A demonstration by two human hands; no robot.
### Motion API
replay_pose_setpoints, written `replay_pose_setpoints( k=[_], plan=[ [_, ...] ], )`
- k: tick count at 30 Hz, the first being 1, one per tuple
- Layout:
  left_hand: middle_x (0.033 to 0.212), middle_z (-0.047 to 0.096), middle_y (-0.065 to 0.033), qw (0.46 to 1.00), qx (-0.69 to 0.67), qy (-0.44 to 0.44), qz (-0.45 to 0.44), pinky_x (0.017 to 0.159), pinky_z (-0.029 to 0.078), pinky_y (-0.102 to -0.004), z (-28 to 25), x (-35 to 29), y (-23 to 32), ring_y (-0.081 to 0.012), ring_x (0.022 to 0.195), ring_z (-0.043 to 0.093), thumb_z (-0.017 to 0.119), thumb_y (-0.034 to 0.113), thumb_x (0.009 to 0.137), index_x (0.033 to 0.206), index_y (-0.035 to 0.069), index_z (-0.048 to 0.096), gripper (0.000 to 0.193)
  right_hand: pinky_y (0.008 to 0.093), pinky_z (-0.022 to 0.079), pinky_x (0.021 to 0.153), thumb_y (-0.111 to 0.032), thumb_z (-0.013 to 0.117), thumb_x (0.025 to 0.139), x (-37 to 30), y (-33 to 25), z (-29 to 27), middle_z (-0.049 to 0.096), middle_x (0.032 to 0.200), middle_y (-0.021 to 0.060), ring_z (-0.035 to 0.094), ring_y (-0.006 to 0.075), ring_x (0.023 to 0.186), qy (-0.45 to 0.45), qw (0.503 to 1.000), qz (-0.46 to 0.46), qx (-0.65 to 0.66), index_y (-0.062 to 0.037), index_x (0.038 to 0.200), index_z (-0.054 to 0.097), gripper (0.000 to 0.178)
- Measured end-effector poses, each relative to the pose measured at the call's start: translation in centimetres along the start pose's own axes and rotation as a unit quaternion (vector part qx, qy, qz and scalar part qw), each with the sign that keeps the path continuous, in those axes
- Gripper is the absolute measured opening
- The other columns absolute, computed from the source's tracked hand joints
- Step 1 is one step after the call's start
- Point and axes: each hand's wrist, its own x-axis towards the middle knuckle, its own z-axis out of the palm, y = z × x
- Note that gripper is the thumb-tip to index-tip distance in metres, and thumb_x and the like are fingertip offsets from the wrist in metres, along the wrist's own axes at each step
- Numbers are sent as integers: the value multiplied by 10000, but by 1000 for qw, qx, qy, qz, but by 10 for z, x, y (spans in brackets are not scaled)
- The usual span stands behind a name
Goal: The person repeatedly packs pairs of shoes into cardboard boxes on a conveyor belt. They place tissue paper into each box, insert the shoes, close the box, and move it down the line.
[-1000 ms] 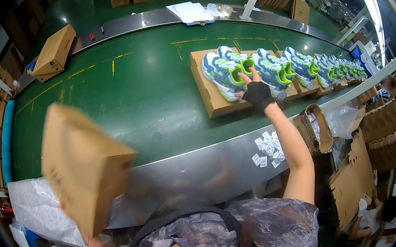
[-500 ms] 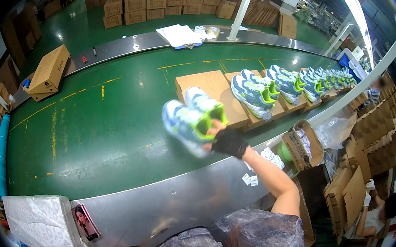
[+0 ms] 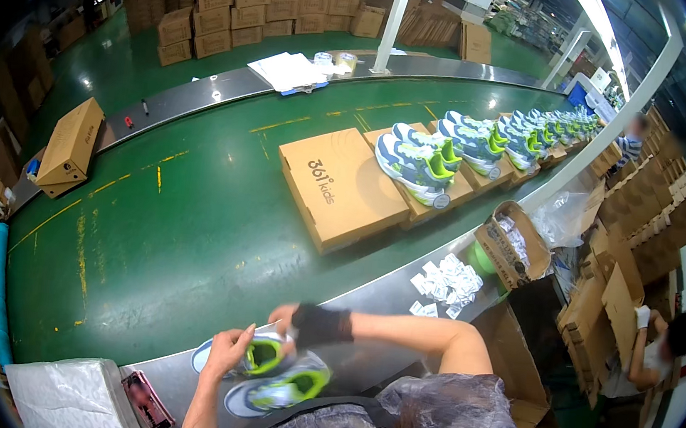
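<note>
Two blue, white and lime-green sneakers lie side by side on the steel ledge (image 3: 390, 303) close to my body. My left hand (image 3: 227, 350) is closed over the front of the farther sneaker (image 3: 264, 358), thumb raised. At the heel end of that shoe is my right hand (image 3: 296, 324), in a black fingerless glove; its fingers are smeared by motion, so a grip cannot be made out. The nearer sneaker (image 3: 278, 393) lies next to my body, its lime-green opening turned up. Across the belt is a closed brown shoebox (image 3: 344, 189) with no shoes on top.
On the green belt (image 3: 180, 255), a row of shoeboxes carries sneaker pairs (image 3: 418, 163). Small white tags (image 3: 448, 284) lie on the ledge beside a carton (image 3: 515, 245). A phone (image 3: 147, 402) and a white wrapped block (image 3: 69, 394) are at left. Another person (image 3: 655, 347) handles cardboard at right.
My right hand has brought the sneaker pair from above the shoebox down to the ledge near me. My left hand has come into view onto one shoe. The shoebox lid is now uncovered.
</note>
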Motion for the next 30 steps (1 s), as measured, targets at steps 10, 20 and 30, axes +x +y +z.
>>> replay_pose_setpoints(
  k=[10,20,30],
  plan=[
    [991,558,-251,998,42,-45,19,827,432,-365,3,12,16,-321,956,550,560,450,775,1094,-21,540,569,424,435,760,-219,552,722,10,107,-108,357,1295,217,482,329,1026,85,780,224,-578,-37,1274,352,614],
    [1353,221,-247,892,213,206,342,972,242,-505,-6,10,67,-434,1231,229,689,203,669,1278,16,311,741,414,350,954,-219,670,586,22,-47,-34,357,1283,200,418,372,1119,315,921,88,-213,-1,1283,310,814],
    [1107,563,-182,965,-116,235,24,872,409,-321,-61,21,-136,-268,1036,541,456,102,755,1201,0,457,457,315,397,705,-398,545,803,-44,6,-41,503,896,4,484,161,813,683,660,282,136,-77,928,515,345]
  ],
)
